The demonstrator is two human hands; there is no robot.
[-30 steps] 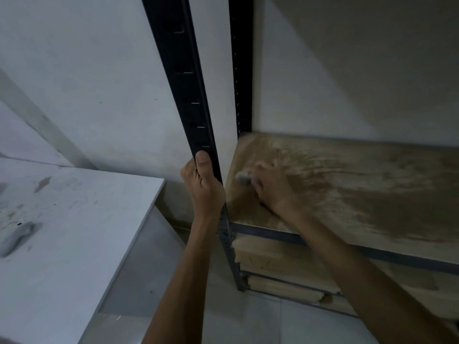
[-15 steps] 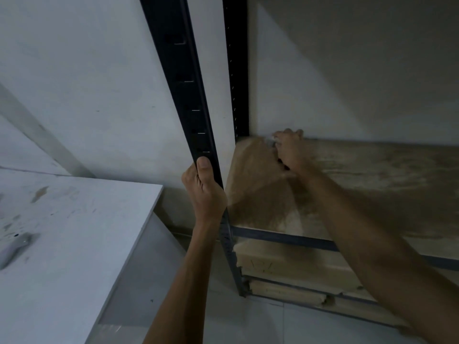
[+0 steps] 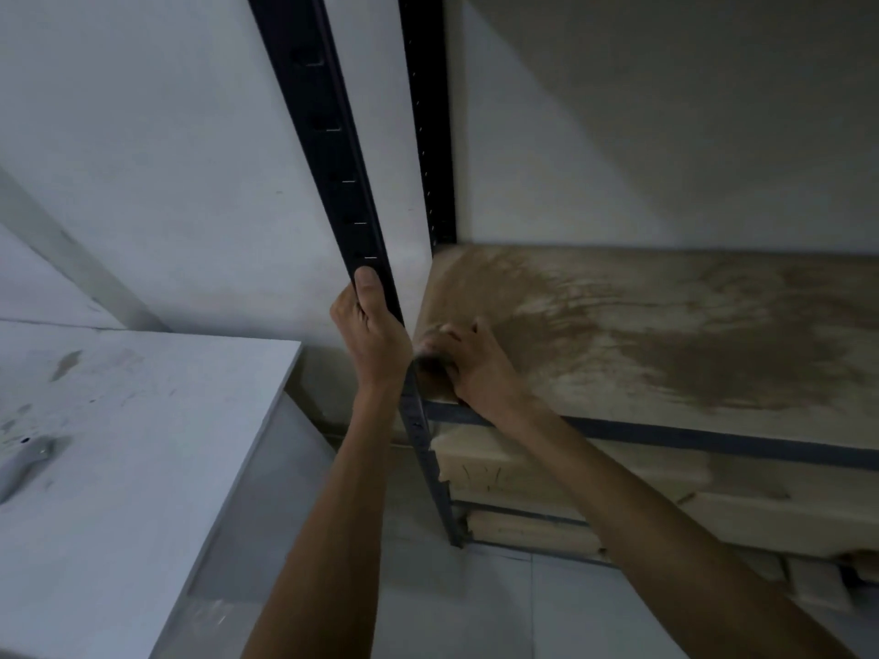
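Observation:
A dark metal rack has a slotted front post (image 3: pixel 333 135) and a rear post (image 3: pixel 428 111). My left hand (image 3: pixel 376 340) grips the front post, thumb pointing up along it. The rack's wooden shelf board (image 3: pixel 666 335) is coated with brown dust, streaked in sweeping arcs. My right hand (image 3: pixel 480 368) lies on the board's front left corner, right beside the post, fingers curled over a small pale object (image 3: pixel 424 348) too blurred to name.
A white table (image 3: pixel 119 444) stands to the left, with a grey object (image 3: pixel 24 461) lying on it. Pale wooden boards (image 3: pixel 547 473) are stacked on the lower rack levels. A white wall is close behind, and tiled floor (image 3: pixel 428 611) lies below.
My right hand swept from the board's front left to the rear left corner, then back to the front left corner. My left hand kept its grip on the post.

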